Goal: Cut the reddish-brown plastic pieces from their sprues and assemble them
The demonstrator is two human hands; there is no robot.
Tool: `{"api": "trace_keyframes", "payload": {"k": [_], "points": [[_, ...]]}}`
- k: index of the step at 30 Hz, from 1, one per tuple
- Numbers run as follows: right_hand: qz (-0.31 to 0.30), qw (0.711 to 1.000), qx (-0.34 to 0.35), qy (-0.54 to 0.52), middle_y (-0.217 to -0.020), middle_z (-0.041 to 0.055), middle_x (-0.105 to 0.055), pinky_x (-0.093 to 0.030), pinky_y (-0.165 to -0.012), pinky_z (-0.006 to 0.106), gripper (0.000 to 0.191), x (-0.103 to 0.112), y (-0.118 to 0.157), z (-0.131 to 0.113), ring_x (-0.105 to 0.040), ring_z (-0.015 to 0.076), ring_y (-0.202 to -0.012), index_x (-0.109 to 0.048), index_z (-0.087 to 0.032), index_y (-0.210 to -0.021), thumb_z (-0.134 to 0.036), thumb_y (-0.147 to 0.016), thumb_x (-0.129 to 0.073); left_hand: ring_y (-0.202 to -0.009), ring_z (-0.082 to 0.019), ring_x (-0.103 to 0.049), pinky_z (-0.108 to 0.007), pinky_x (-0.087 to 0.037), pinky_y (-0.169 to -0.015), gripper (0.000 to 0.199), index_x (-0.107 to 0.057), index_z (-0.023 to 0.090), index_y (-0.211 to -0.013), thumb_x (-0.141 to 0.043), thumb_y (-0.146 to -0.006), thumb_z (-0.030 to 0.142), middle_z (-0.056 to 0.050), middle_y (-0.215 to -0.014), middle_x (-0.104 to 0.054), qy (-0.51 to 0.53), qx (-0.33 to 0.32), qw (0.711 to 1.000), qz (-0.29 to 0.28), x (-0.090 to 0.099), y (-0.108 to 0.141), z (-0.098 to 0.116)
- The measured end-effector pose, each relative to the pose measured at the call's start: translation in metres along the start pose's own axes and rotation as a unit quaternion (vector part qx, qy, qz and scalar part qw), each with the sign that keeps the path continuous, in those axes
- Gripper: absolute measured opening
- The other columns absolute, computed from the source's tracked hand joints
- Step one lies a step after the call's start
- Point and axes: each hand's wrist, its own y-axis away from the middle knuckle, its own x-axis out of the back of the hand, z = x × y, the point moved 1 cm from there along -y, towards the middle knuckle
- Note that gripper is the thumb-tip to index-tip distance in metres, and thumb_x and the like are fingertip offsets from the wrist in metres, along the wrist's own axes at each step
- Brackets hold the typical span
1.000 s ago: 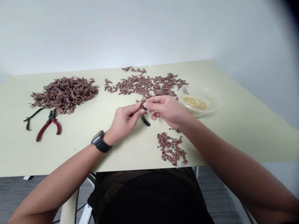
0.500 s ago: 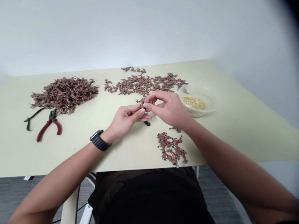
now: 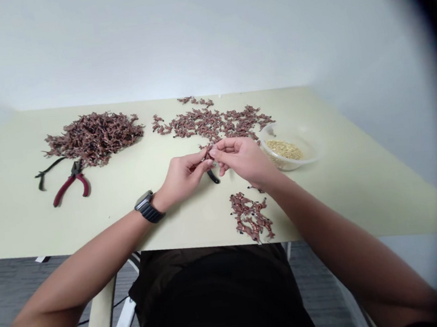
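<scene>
Brown and glossy, one small piece sits above the table, partly hidden by fingers, between the two hands in my view. I see the left hand pinching it from one side with thumb and fingers, and the right hand gripping it from the other between thumb and forefinger. A black handle shows beneath them. Just beyond the right hand stands a clear plastic bowl; golden bits cover its bottom, well below the rim. Similar brown pieces lie spread loosely past the hands, and a small cluster rests at the near edge of the table. Farther left I have a dense heap, with red-handled pliers and a black tool just before it.
</scene>
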Motion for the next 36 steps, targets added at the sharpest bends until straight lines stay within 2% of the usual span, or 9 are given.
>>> {"api": "trace_keyframes", "payload": {"k": [5,9,12,16,21,25,28,32,36], "points": [[-0.039,0.988,-0.085,-0.126,-0.070,0.0005,-0.063,-0.053,-0.057,0.025,0.031,0.000,-0.003,0.002,-0.058,0.0098,-0.058,-0.074,-0.016,-0.076,-0.040,-0.079,-0.092,-0.108,-0.023,-0.079,-0.034,-0.062,-0.096,0.033,-0.077,0.018,-0.132,-0.066,-0.104,0.030,-0.013,-0.127,-0.079,-0.133,-0.111,0.985,0.022,0.004,0.001,-0.003],[-0.038,0.987,-0.087,-0.131,-0.074,0.0018,-0.066,-0.053,-0.057,0.025,0.029,0.001,-0.003,0.002,-0.058,0.0098,-0.060,-0.075,-0.016,-0.081,-0.040,-0.079,-0.092,-0.105,-0.023,-0.080,-0.038,-0.064,-0.097,0.036,-0.076,0.020,-0.135,-0.067,-0.104,0.034,-0.011,-0.121,-0.081,-0.077,-0.056,0.995,0.012,0.004,-0.001,-0.004],[-0.014,0.999,-0.033,-0.040,-0.080,0.0037,-0.071,-0.054,-0.058,0.028,0.026,0.003,-0.001,-0.002,-0.061,0.0116,-0.060,-0.076,-0.017,-0.087,-0.042,-0.087,-0.085,-0.102,-0.023,-0.080,-0.039,-0.066,-0.094,0.042,-0.076,0.020,-0.136,-0.068,-0.103,0.045,-0.008,-0.113,-0.083,0.059,0.045,0.997,-0.016,0.001,-0.002,-0.002],[0.006,0.990,0.068,0.127,-0.087,0.0047,-0.074,-0.054,-0.060,0.030,0.018,0.006,0.003,-0.008,-0.065,0.0142,-0.063,-0.075,-0.018,-0.094,-0.036,-0.095,-0.074,-0.106,-0.026,-0.081,-0.042,-0.066,-0.099,0.051,-0.078,0.016,-0.130,-0.074,-0.097,0.055,-0.012,-0.115,-0.083,0.199,0.117,0.971,-0.063,0.000,-0.003,0.005],[0.011,0.934,0.230,0.274,-0.093,0.0052,-0.074,-0.052,-0.068,0.031,0.009,0.012,0.005,-0.010,-0.066,0.0184,-0.083,-0.073,-0.021,-0.097,-0.024,-0.097,-0.064,-0.100,-0.025,-0.082,-0.039,-0.068,-0.096,0.050,-0.080,0.014,-0.121,-0.078,-0.093,0.055,-0.015,-0.113,-0.083,0.254,0.166,0.949,-0.084,0.003,-0.004,0.010],[-0.022,0.882,0.316,0.349,-0.090,0.0055,-0.070,-0.049,-0.075,0.034,0.009,0.014,0.006,-0.010,-0.062,0.0187,-0.083,-0.069,-0.020,-0.092,-0.019,-0.096,-0.061,-0.103,-0.024,-0.082,-0.037,-0.067,-0.097,0.045,-0.080,0.016,-0.124,-0.077,-0.096,0.050,-0.013,-0.114,-0.083,0.266,0.168,0.942,-0.117,0.001,-0.003,0.009],[0.002,0.915,0.254,0.314,-0.082,0.0039,-0.068,-0.048,-0.069,0.033,0.006,0.010,0.007,-0.008,-0.059,0.0173,-0.074,-0.067,-0.020,-0.088,-0.020,-0.093,-0.064,-0.104,-0.024,-0.081,-0.037,-0.067,-0.097,0.041,-0.079,0.016,-0.125,-0.073,-0.100,0.048,-0.011,-0.116,-0.082,0.217,0.126,0.963,-0.100,-0.002,-0.001,0.006],[0.002,0.993,0.060,0.103,-0.072,0.0012,-0.063,-0.045,-0.055,0.030,0.016,0.002,0.004,-0.003,-0.054,0.0137,-0.058,-0.066,-0.020,-0.079,-0.029,-0.091,-0.070,-0.109,-0.025,-0.079,-0.039,-0.064,-0.101,0.034,-0.080,0.019,-0.126,-0.068,-0.103,0.040,-0.010,-0.122,-0.081,0.014,-0.007,0.999,-0.029,-0.001,0.002,0.000],[-0.071,0.988,-0.086,-0.106,-0.069,-0.0007,-0.056,-0.042,-0.051,0.028,0.028,0.000,-0.001,0.001,-0.049,0.0116,-0.056,-0.063,-0.020,-0.073,-0.038,-0.082,-0.082,-0.127,-0.026,-0.073,-0.043,-0.058,-0.114,0.034,-0.077,0.019,-0.132,-0.068,-0.103,0.033,-0.013,-0.141,-0.073,-0.096,-0.117,0.988,0.002,0.003,0.001,-0.001]]}}
